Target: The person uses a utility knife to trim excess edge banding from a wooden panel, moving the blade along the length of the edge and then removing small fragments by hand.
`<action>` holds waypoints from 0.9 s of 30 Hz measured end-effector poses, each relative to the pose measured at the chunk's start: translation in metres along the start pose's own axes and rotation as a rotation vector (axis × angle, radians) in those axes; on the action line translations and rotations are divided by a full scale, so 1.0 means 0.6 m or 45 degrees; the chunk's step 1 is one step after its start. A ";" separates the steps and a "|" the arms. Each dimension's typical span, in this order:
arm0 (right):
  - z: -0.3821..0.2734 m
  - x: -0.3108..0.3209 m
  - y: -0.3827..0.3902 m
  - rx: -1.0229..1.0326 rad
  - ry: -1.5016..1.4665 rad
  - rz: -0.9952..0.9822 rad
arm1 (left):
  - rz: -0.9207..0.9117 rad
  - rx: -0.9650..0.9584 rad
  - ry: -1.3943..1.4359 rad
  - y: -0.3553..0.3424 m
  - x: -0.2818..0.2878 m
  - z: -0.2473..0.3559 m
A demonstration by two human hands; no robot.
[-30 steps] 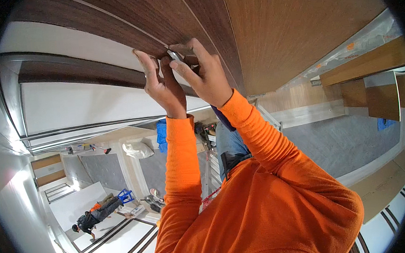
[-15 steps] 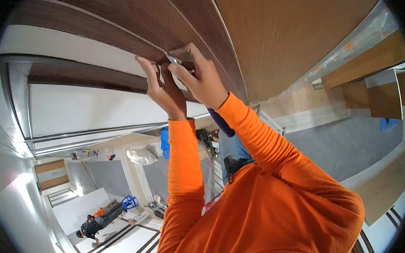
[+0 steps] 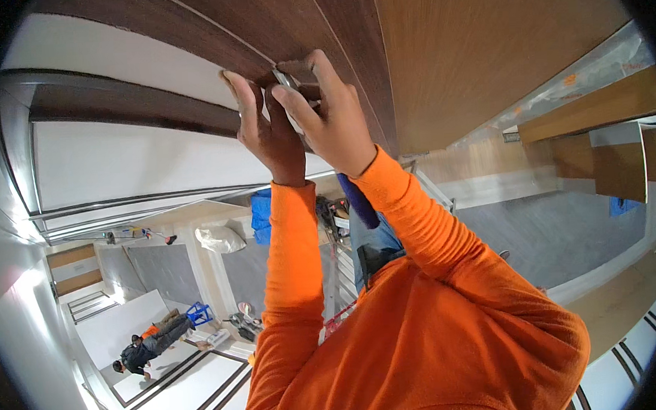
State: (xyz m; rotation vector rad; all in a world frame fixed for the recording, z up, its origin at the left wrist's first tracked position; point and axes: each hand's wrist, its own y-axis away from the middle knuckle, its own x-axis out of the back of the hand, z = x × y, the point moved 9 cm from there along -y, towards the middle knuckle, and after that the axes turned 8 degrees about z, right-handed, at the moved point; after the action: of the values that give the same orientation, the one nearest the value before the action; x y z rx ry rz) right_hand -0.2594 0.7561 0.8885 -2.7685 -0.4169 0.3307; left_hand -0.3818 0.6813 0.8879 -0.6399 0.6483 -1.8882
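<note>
Overhead, both my hands are raised to a dark brown wood trim [image 3: 257, 21] with pale grooves running along it. My right hand [image 3: 338, 125] is closed around a small silver blade-like tool [image 3: 284, 78], its tip at one of the grooves; the rest of the tool is hidden by my fingers. Close beside it, my left hand [image 3: 272, 144] has its fingers stretched up and apart, the tips at the edge of the trim near the white panel [image 3: 137, 160]. Whether those fingertips press on the wood is hard to see.
To the right of the trim is a wide light brown wood panel [image 3: 484, 52]. Below me stand a ladder [image 3: 345, 275], a blue bag [image 3: 261, 213] and a white sack [image 3: 221, 239]. Another person [image 3: 153, 347] is at lower left, near a blue stool [image 3: 199, 313].
My view has shifted slightly, so the room appears a little lower left. Both hands stay at the trim, with the silver tool still in my right hand at the groove.
</note>
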 end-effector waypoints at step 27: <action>0.017 -0.021 0.000 -0.125 -0.186 0.076 | 0.001 -0.004 0.045 -0.004 -0.011 -0.013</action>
State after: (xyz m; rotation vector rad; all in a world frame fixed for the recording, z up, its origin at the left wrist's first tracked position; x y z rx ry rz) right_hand -0.2740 0.7546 0.8815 -2.8672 -0.3960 0.5428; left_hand -0.3864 0.6893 0.8828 -0.6096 0.6744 -1.9014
